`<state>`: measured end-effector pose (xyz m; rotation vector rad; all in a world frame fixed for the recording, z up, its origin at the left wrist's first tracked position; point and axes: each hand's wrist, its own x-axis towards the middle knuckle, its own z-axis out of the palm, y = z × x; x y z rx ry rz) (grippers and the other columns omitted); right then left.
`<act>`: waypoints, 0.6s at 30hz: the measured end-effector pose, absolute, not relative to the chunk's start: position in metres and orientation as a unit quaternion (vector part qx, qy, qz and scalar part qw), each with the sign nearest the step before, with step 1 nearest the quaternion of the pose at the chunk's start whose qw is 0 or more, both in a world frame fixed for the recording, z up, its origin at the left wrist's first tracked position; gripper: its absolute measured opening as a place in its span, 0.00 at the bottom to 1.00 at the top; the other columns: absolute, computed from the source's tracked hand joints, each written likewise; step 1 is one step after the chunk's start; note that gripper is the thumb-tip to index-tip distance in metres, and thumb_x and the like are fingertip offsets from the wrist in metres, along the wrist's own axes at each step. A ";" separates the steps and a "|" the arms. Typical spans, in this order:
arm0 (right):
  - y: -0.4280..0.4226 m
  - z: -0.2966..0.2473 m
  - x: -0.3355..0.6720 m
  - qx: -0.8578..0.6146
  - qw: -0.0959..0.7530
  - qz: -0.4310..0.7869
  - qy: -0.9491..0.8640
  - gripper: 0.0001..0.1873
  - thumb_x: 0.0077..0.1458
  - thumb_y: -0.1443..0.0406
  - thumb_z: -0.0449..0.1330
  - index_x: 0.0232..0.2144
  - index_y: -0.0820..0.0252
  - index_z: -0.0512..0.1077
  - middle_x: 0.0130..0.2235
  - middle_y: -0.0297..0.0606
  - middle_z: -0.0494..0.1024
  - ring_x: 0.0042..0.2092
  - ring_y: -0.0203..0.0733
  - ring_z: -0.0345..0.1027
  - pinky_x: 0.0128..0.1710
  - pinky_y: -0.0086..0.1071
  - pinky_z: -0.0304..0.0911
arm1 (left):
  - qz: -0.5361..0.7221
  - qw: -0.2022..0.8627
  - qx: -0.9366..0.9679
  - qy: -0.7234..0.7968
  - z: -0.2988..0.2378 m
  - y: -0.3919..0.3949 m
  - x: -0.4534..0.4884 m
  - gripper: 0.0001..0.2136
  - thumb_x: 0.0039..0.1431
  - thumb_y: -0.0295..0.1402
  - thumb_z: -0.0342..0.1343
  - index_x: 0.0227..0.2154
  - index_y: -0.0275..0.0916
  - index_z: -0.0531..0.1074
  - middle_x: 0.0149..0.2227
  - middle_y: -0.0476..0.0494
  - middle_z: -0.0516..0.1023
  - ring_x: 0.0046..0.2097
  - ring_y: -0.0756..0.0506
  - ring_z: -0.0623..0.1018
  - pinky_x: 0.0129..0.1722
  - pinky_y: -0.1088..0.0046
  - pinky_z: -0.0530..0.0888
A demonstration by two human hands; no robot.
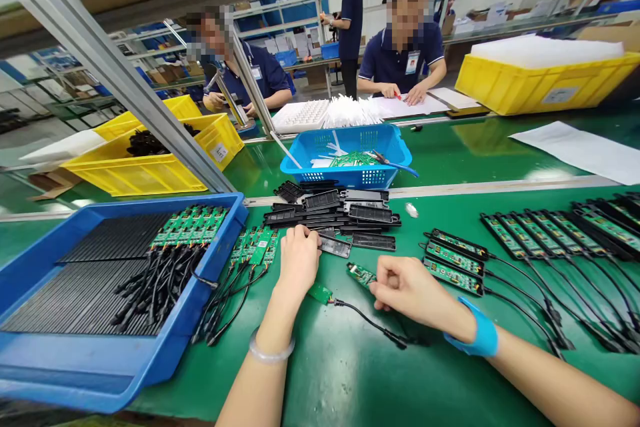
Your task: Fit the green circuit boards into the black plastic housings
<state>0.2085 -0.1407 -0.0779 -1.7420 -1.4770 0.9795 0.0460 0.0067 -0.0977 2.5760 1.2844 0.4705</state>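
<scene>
My left hand (300,260) is closed at the near edge of the pile of black plastic casings (320,213), its fingers on one long casing half (335,246). My right hand (407,290) pinches a green circuit board (361,274) by its near end, tilted just above the table. Between my hands, partly covered by my left wrist, lies another green board (320,292) with a black cable (373,328) running right. Left of my left hand are several wired boards (260,247). Right of my right hand, three casings with boards fitted (453,273) lie in a stack-like row.
A blue tray (150,383) with black strips and wired boards stands left. Behind the casings sits a blue basket (345,177) holding pliers (383,159). More filled casings (545,233) line the right. A slanted metal post (145,93) rises at left. Co-workers sit across the bench.
</scene>
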 end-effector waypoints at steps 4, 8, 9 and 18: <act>-0.161 -0.076 0.229 -0.568 0.497 0.526 -0.394 0.12 0.50 0.59 0.60 0.28 0.57 0.60 0.22 0.30 0.73 0.19 0.31 0.63 0.18 0.24 0.59 | 0.141 0.097 0.895 0.413 -0.091 0.006 0.045 0.04 0.51 0.24 0.54 0.27 0.39 0.71 0.39 0.39 0.69 0.45 0.37 0.68 0.46 0.56 0.65; -0.172 -0.085 0.241 -0.518 0.585 0.516 -0.351 0.15 0.51 0.60 0.62 0.40 0.56 0.63 0.27 0.29 0.66 0.24 0.31 0.61 0.15 0.20 0.54 | 0.176 0.223 0.904 0.319 -0.081 -0.008 0.051 0.03 0.55 0.27 0.52 0.29 0.40 0.70 0.40 0.43 0.70 0.41 0.43 0.72 0.43 0.66 0.68; -0.173 -0.088 0.243 -0.513 0.590 0.516 -0.350 0.16 0.52 0.60 0.62 0.42 0.56 0.64 0.28 0.30 0.66 0.26 0.31 0.61 0.16 0.20 0.55 | 0.195 0.280 0.894 0.292 -0.079 -0.013 0.054 0.03 0.55 0.27 0.53 0.29 0.40 0.70 0.39 0.44 0.71 0.41 0.44 0.72 0.43 0.67 0.68; -0.180 -0.104 0.242 -0.597 0.537 0.445 -0.396 0.18 0.52 0.58 0.62 0.44 0.58 0.69 0.33 0.36 0.69 0.28 0.34 0.64 0.22 0.24 0.64 | 0.270 0.758 0.538 0.252 -0.095 -0.046 0.080 0.25 0.42 0.26 0.67 0.45 0.39 0.67 0.43 0.42 0.77 0.40 0.47 0.76 0.41 0.72 0.70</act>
